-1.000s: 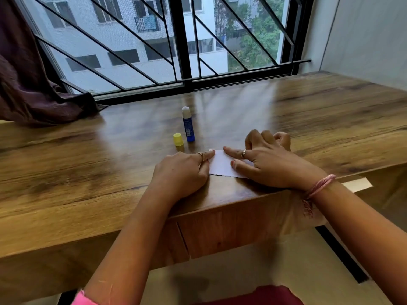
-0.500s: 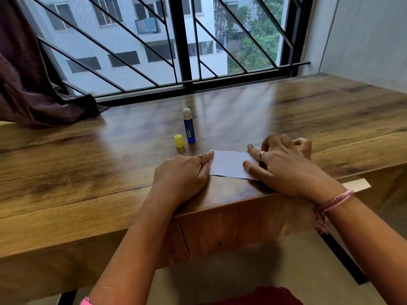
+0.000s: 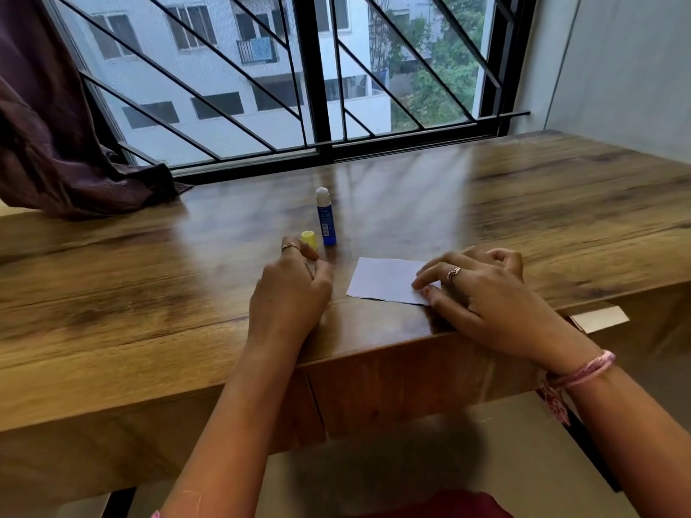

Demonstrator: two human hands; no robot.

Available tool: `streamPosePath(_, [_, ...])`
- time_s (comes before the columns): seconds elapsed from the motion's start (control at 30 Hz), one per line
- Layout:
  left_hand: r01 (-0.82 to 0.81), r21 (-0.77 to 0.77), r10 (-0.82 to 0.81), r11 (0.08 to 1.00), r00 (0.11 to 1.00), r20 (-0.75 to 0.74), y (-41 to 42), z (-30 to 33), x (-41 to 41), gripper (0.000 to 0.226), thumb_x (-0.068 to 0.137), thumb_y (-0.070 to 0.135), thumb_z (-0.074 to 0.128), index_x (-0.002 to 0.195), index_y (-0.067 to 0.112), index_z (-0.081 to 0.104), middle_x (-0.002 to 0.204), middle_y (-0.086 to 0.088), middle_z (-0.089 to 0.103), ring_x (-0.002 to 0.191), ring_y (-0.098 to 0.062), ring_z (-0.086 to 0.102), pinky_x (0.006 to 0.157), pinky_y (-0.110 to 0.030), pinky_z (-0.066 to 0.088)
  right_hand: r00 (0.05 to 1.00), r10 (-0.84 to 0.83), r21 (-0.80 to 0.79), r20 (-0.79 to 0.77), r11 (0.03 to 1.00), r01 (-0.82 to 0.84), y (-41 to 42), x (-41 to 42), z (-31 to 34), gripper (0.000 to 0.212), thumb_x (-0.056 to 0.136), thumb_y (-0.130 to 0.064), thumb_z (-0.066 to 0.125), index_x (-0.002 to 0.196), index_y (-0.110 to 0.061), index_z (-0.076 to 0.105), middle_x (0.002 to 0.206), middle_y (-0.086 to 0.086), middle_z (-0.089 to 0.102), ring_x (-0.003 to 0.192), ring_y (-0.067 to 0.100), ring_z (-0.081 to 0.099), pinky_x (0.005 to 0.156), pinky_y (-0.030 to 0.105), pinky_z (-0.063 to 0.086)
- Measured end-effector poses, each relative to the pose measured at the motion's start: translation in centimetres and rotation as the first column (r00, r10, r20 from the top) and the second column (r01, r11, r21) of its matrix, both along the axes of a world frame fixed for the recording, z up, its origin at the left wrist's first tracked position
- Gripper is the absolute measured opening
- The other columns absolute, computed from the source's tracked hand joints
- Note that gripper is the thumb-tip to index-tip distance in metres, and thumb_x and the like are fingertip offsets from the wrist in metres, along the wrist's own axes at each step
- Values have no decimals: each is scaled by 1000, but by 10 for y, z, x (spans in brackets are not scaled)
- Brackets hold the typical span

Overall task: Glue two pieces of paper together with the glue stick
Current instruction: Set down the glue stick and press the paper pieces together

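White paper (image 3: 385,280) now lies uncovered as the left hand (image 3: 291,293), loosely curled and empty, has moved toward the cap (image 3: 309,239); right hand (image 3: 482,293) presses flat, suggesting bonding is finishing.

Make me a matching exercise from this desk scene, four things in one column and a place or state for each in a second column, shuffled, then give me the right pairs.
Things
1. glue stick
2. yellow cap
3. white paper
4. left hand

Places or states
A. lies flat near the desk's front edge, with the right hand's fingertips on it
B. stands upright and uncapped
C. reaches toward the cap, off the paper
D. sits on the desk just left of the blue tube

Pairs: 1-B, 2-D, 3-A, 4-C
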State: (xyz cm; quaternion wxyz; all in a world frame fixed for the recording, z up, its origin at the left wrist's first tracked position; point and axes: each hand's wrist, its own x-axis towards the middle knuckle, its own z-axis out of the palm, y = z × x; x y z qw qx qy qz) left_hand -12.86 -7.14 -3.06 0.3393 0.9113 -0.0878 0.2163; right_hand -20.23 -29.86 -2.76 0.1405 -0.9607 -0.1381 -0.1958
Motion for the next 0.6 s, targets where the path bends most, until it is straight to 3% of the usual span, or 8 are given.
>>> streamPosePath(0.27, [-54,-124,53,991,999,-7,3,1,0,8,89,26,56,96,22,53,70,10,55,60,0,52,48,-15,31,998,-61,60,20,996,60,-1,7,-3,36,89,-46,31,107,-44,63,119,-28,56,114,2,45,84,29,11])
streamPosePath(0.43, [-73,-145,65,987,996,-59,6,5,5,10,89,22,56,98,18,53,75,12,52,65,2,48,50,-13,30,986,-158,6,-52,987,159,-4,27,-4,41,92,-46,30,120,-44,59,128,-17,52,120,10,39,83,32,12])
streamPosePath(0.6, [-81,-148,69,986,994,-84,7,5,6,13,89,21,57,100,17,53,76,12,50,67,2,47,51,-16,31,956,-242,-86,-165,969,230,-4,60,-1,47,92,-46,26,132,-41,50,139,-7,43,126,18,31,70,31,5])
